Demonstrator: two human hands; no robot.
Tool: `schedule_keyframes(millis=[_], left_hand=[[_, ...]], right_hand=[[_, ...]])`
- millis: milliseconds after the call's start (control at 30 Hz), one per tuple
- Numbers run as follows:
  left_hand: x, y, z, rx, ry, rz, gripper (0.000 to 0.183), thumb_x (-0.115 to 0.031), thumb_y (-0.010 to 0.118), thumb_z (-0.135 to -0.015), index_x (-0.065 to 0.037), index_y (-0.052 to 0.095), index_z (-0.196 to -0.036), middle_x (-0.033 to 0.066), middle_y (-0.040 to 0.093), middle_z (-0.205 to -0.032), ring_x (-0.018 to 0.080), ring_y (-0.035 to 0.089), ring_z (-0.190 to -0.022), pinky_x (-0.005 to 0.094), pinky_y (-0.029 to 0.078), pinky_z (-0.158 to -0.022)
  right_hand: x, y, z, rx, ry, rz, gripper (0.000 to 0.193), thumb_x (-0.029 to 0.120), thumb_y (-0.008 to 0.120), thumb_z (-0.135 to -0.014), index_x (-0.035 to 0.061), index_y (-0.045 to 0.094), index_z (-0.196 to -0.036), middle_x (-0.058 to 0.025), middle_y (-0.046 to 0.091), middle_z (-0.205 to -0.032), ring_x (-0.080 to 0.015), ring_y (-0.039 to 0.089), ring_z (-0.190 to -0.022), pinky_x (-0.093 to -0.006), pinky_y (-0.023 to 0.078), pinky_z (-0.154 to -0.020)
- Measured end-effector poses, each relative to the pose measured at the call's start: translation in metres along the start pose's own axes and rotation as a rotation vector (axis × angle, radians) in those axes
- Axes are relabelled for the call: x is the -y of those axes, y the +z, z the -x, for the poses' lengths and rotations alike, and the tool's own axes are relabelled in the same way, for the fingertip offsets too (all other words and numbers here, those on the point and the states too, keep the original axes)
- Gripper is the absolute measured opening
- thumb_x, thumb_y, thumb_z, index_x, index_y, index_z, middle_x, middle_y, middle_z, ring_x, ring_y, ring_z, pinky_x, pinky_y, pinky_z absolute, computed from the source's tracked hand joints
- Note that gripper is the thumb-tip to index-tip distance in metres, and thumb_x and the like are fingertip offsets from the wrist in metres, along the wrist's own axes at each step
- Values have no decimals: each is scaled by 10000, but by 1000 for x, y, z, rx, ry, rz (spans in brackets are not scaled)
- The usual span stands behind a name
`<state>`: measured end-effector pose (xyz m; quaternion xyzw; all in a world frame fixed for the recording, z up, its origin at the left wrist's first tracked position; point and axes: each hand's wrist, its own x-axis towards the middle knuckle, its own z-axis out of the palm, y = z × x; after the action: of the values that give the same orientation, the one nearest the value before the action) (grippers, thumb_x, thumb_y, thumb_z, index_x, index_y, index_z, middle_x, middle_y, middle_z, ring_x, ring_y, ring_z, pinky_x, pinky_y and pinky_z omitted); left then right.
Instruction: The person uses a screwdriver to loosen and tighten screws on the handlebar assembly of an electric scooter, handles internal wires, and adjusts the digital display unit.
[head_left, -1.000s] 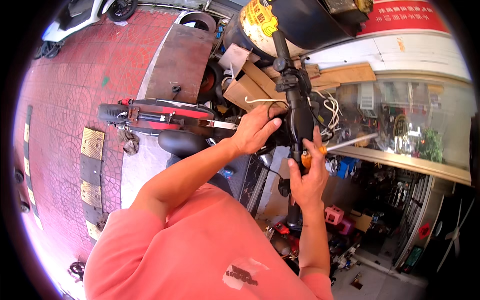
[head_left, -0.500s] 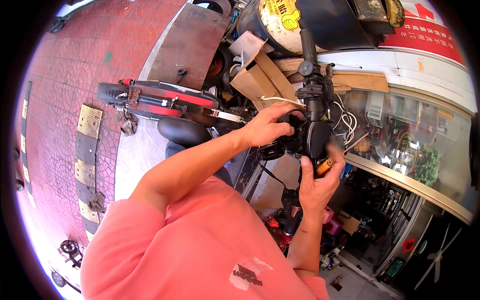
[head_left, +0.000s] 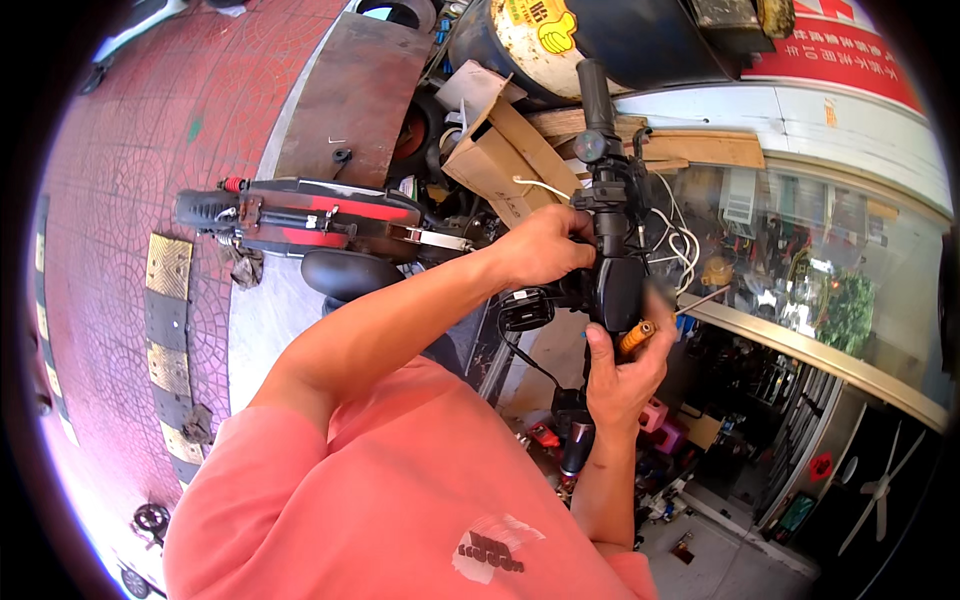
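Observation:
The black handlebar (head_left: 597, 100) of an electric scooter stands upright in front of me, with a rounded black display housing (head_left: 620, 292) at its middle. Against its left side is my left hand (head_left: 548, 246), fingers curled in behind the bar; what they grip is hidden. Just below the housing, my right hand (head_left: 632, 378) is closed around the orange handle of a screwdriver (head_left: 636, 338). Its thin shaft points away to the upper right, and my blurred fingertips reach up along the housing. A black headlight-like part (head_left: 526, 310) hangs on a cable beneath my left wrist.
To the left stretches the scooter's red and black deck (head_left: 310, 222), with a black seat (head_left: 350, 274) beside it. A cardboard box (head_left: 510, 160) and a dark drum (head_left: 620, 50) lie beyond. White cables (head_left: 683, 255) hang right of the handlebar, before a glass case (head_left: 770, 250).
The view has shifted, so the scooter and surroundings appear further left. My left fingers have moved in closer to the bar, and the black loop beside them no longer shows. The right hand keeps its hold.

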<state>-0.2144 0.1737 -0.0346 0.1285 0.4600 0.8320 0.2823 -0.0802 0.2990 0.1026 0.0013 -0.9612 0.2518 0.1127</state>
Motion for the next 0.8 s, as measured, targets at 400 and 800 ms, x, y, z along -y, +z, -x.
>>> schedule_keyframes(millis=[400, 800], left_hand=[[-23, 22, 22, -21, -233, 408, 517, -138, 688, -1000, 49, 581, -1471, 101, 727, -1261, 185, 726, -1075, 342, 573, -970], [-28, 27, 13, -87, -383, 579, 737, -348, 624, -1034, 87, 395, -1584, 303, 526, -1549, 416, 589, -1385, 515, 505, -1174]], right_hand=[[-63, -41, 22, -311, 272, -632, 595, 177, 847, -915, 24, 487, -1363, -221, 640, -1378, -252, 681, -1103, -367, 520, -931], [-131, -27, 20, 334, 272, -1076, 774, 323, 964, -777, 62, 510, -1346, -93, 696, -1047, -242, 697, -1009, -386, 518, -912]])
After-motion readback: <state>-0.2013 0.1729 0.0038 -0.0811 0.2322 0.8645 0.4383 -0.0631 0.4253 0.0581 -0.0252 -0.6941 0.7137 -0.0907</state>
